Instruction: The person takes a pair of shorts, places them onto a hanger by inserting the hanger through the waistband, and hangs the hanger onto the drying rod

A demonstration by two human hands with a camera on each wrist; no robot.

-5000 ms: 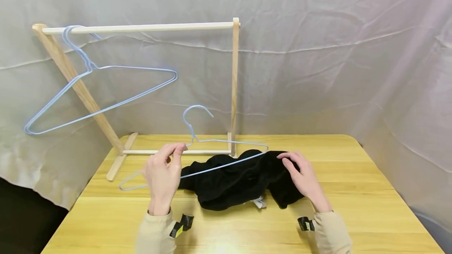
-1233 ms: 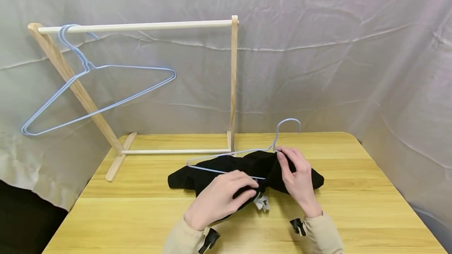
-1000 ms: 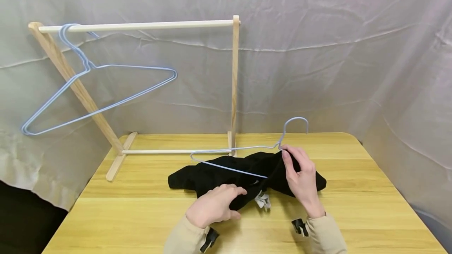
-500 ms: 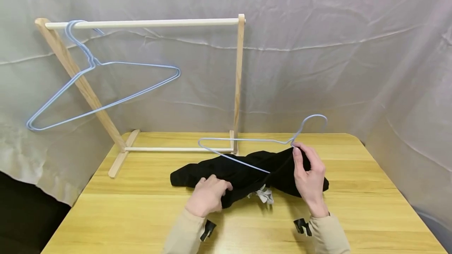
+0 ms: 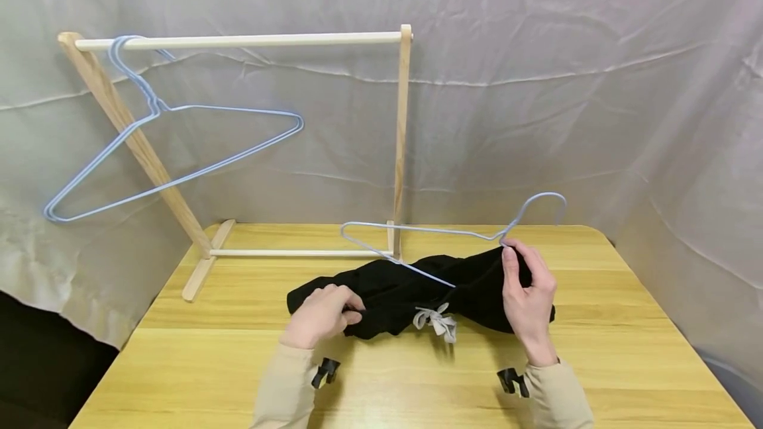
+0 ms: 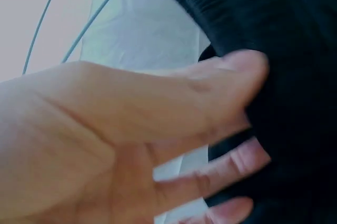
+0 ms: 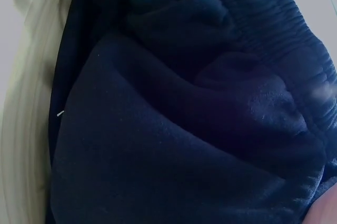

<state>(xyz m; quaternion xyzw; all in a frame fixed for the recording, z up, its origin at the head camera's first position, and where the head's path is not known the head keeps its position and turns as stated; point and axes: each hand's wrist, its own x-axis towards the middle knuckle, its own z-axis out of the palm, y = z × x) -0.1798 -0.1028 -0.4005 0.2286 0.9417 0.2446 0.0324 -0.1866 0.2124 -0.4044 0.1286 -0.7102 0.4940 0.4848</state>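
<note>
Garment: we find the black garment (image 5: 411, 290) bunched on the table (image 5: 453, 389), near its far-side middle, between the two hands.
Drawstring: pale, tied in a bow (image 5: 440, 323), at the garment's near edge; the right wrist view shows a gathered band beside it.
Loose hanger: blue wire, tilted; we see this hanger (image 5: 441, 230) with one arm exposed above the cloth, the other out of sight inside it, hook up and to the right.
Right hand: the right hand (image 5: 529, 293) pinches the garment's raised edge at the hanger's neck; we cannot tell whether the wire is pinched too.
Left hand: the left hand (image 5: 324, 316) is at the garment's left part, thumb extended, fingers apart, tips at the cloth; blurred, so we cannot tell whether it grips.
Rack: wooden rack (image 5: 402, 131), behind and to the left; two blue hangers (image 5: 156, 108) hang together near its left end.
Backdrop: grey, creased curtain (image 5: 536, 85).
</note>
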